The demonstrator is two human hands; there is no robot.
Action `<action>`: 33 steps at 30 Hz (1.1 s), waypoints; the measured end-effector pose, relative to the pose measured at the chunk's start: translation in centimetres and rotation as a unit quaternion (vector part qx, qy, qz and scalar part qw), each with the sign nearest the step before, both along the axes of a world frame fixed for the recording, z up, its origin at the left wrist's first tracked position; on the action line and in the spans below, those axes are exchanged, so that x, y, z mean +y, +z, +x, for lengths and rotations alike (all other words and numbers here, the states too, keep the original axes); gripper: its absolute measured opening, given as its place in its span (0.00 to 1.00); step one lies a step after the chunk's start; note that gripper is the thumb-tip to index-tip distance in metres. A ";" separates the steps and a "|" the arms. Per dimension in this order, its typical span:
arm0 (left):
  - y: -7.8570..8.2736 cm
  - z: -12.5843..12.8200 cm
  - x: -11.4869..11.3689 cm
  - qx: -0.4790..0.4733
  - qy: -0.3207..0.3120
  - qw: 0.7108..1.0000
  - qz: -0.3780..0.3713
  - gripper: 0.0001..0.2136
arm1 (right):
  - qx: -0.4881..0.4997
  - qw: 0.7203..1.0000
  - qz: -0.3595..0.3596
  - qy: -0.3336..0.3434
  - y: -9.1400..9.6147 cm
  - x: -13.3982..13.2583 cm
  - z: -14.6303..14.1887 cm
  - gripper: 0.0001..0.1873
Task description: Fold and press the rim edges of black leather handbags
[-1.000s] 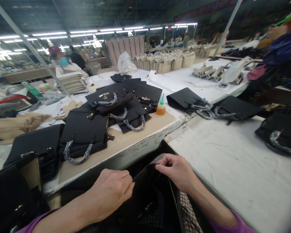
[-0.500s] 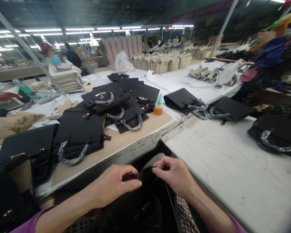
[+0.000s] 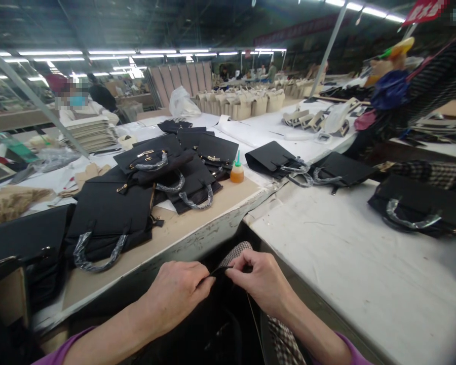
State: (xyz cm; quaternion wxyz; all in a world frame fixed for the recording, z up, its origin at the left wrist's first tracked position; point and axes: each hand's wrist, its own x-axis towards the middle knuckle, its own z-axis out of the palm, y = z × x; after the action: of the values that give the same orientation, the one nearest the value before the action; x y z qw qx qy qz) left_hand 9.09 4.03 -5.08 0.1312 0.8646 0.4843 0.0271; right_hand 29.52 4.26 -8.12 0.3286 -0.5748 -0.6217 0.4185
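Note:
Low in front of me lies a black handbag (image 3: 209,337), dark and hard to make out, over checked cloth (image 3: 283,337) that also shows beyond my fingers. My left hand (image 3: 175,289) pinches a thin black edge of the bag between thumb and fingers. A short way to its right, my right hand (image 3: 262,281) pinches the same edge, thumb against forefinger. The stretch of edge between the two hands is visible. The bag's lower part is lost in shadow.
On the left table, black handbags (image 3: 108,213) with plastic-wrapped handles lie in a heap beside a small glue bottle (image 3: 236,174). More black handbags (image 3: 421,205) rest on the white table (image 3: 349,253) at right. A co-worker (image 3: 78,104) stands behind stacked panels (image 3: 89,134).
My left thumb and fingers have closed on the black edge; half a second ago they were apart. My right hand keeps its pinch. The view has turned slightly right.

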 end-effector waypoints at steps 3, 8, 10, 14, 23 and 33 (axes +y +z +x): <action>-0.2 0.5 0.0 0.037 -0.030 0.998 0.046 0.09 | -0.006 1.000 0.002 -0.002 0.1 -0.1 0.0 0.07; -0.9 1.3 0.3 0.058 -0.079 0.990 0.098 0.07 | -0.015 1.000 0.018 -0.004 0.0 -0.2 0.1 0.07; -1.0 1.4 0.4 0.072 -0.091 0.989 0.091 0.10 | -0.017 1.000 0.022 -0.002 0.0 -0.1 0.1 0.07; -1.0 1.4 0.6 0.092 -0.129 0.985 0.074 0.16 | -0.018 1.000 0.021 0.006 0.2 0.0 0.1 0.07; -0.4 1.5 1.4 -0.192 0.098 0.942 -0.257 0.18 | -0.048 0.996 0.041 0.062 0.6 0.2 0.3 0.05; 2.3 -2.0 1.1 -0.217 0.097 0.879 -0.414 0.15 | -0.116 0.968 0.059 0.213 1.1 2.2 0.4 0.16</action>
State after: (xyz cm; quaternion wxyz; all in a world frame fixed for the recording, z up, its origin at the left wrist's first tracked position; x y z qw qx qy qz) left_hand 7.10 5.16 -2.79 0.5753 0.6526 0.4925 0.0239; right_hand 29.92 6.44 -7.01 0.1904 -0.4533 -0.7872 0.3721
